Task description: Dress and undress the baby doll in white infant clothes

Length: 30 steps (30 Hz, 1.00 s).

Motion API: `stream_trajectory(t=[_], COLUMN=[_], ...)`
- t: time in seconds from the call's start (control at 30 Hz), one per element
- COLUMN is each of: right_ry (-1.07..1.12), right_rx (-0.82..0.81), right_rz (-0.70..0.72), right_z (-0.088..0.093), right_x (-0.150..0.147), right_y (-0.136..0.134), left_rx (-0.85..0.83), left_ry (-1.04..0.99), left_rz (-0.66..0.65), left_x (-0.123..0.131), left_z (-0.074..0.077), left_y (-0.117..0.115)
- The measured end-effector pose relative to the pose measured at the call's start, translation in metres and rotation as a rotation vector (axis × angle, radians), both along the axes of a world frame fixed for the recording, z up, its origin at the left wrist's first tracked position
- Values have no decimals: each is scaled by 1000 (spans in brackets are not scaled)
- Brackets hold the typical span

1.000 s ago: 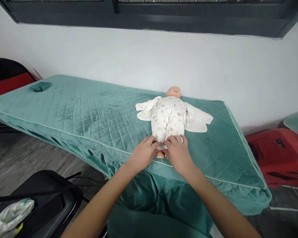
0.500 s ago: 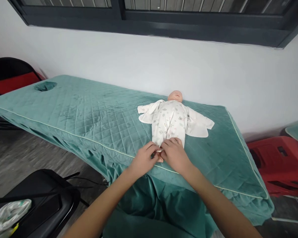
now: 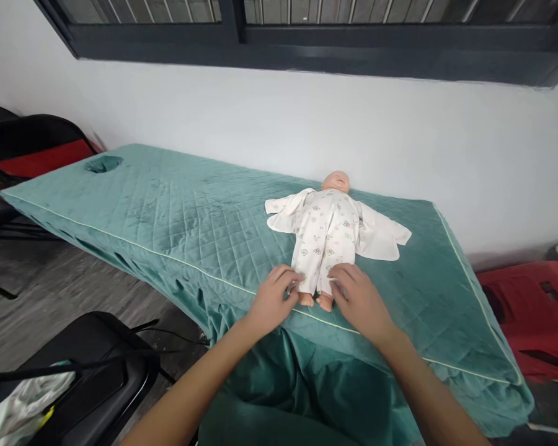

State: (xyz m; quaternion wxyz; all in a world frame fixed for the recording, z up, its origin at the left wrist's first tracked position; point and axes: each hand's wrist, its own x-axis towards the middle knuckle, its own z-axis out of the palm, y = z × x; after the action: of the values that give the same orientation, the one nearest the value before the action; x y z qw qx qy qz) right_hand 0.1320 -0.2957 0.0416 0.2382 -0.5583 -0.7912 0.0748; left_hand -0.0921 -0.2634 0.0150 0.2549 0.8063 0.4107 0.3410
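Observation:
A baby doll point(image 3: 337, 181) lies on its back on the green quilted bed, its head toward the wall. It wears white patterned trousers point(image 3: 328, 238) and a white top point(image 3: 381, 235) whose sleeves spread out to both sides. Both bare doll feet point(image 3: 325, 301) stick out below the trouser legs. At the outer side of one leg, my left hand point(image 3: 272, 300) is closed, thumb and fingers pinching the trouser edge near the hem. Opposite it, my right hand point(image 3: 360, 303) pinches the other trouser leg; its fingertips partly cover the cloth.
The green bed point(image 3: 190, 204) has a face hole point(image 3: 103, 164) at its far left. A black chair point(image 3: 106, 371) holding a crumpled white-green package point(image 3: 28, 402) stands at lower left. Red plastic furniture point(image 3: 534, 316) stands at right, and a dark window frame point(image 3: 279, 49) runs above.
My right hand has moved from the leg beside my left hand over to the other trouser leg. Both doll feet now show, and the view has shifted slightly left.

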Motion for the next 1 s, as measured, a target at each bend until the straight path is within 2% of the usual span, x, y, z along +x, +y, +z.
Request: stream_trajectory(t=[0.07, 0.13, 0.2, 0.33, 0.47, 0.67, 0.8, 1.0], right_ry=[14, 0, -27, -85, 1, 201, 157, 7], right_rx=[11, -15, -45, -34, -7, 14, -44, -62], right_rz=[-123, -172, -172, -158, -163, -55, 4, 102], right_z=[-12, -23, -33, -43, -34, -11, -5, 15], right_x=[16, 24, 24, 13, 13, 14, 11, 15], right_y=[-5, -11, -16, -20, -12, -10, -19, -32], left_rx=[53, 88, 112, 160, 186, 169, 154, 218], left_ry=[38, 124, 254, 481, 559, 496, 445, 380], left_rz=[-57, -132, -178, -142, -102, -108, -83, -31], left_x=[11, 25, 40, 62, 71, 64, 50, 38], left_z=[8, 14, 17, 16, 17, 20, 18, 14], left_y=[2, 5, 8, 13, 14, 11, 5, -12])
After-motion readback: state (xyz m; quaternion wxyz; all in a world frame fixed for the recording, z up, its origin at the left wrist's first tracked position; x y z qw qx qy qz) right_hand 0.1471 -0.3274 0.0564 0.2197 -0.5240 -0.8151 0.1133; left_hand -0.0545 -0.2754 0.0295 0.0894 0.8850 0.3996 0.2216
